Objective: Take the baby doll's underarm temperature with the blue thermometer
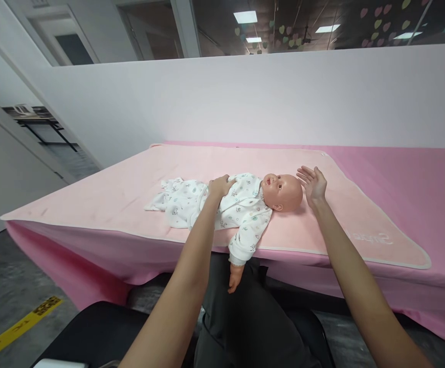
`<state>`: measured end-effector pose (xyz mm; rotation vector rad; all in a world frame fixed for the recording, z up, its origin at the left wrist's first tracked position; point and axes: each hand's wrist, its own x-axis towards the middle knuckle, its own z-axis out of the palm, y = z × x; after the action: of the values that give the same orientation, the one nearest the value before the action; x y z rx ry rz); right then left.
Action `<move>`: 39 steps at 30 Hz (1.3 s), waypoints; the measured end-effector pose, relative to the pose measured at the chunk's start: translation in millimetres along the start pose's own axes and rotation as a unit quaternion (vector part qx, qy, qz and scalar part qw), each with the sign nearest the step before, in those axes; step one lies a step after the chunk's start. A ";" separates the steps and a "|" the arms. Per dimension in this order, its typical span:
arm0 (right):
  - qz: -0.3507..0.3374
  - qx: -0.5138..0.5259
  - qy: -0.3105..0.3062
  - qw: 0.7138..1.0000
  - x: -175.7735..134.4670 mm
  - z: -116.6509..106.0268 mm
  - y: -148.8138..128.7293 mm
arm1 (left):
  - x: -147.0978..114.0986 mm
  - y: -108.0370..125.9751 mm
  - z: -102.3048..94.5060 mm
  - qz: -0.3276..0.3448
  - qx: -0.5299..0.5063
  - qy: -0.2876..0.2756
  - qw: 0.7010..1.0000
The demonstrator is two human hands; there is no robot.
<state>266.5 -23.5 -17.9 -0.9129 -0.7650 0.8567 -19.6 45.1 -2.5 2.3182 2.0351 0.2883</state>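
A baby doll in a white patterned outfit lies on its back on a pale pink blanket, head to the right. One of its arms hangs over the table's near edge. My left hand lies on the doll's belly, its fingers laid over the clothing and partly hidden. Just right of the doll's bald head, my right hand is held with fingers stretched and palm turned toward the head. It holds nothing. Whether its fingertips touch the head I cannot tell.
Under the blanket, a pink cloth covers the table and drapes down in front. A white wall with windows above stands behind. My legs are below the near edge, beside a black chair. Yellow tape marks the floor.
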 end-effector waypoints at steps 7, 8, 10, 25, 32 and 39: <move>-0.046 -0.122 -0.117 0.985 -16.1 17.9 4.7 | -0.6 0.3 -0.2 -0.002 -0.004 -0.002 1.000; -0.043 -0.122 -0.118 0.985 -16.6 18.4 5.0 | -0.7 0.3 -0.3 -0.002 -0.005 0.000 1.000; -0.040 -0.109 -0.101 0.988 -15.2 17.1 5.5 | -1.0 0.5 -0.4 -0.002 -0.006 0.002 1.000; -0.077 -0.128 -0.107 0.983 -18.7 16.6 3.3 | -0.9 0.2 0.2 -0.001 -0.005 0.002 1.000; -0.102 -0.112 -0.072 0.986 -10.0 7.7 3.2 | -0.9 0.3 0.4 0.004 -0.012 0.008 1.000; -0.071 -0.104 -0.081 0.989 -18.7 15.7 6.2 | -3.1 1.4 -1.4 0.002 -0.017 0.005 1.000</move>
<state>243.1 -32.2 -20.6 -0.9662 -1.0636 0.7401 -18.8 41.7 -1.2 2.3057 2.0144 0.3324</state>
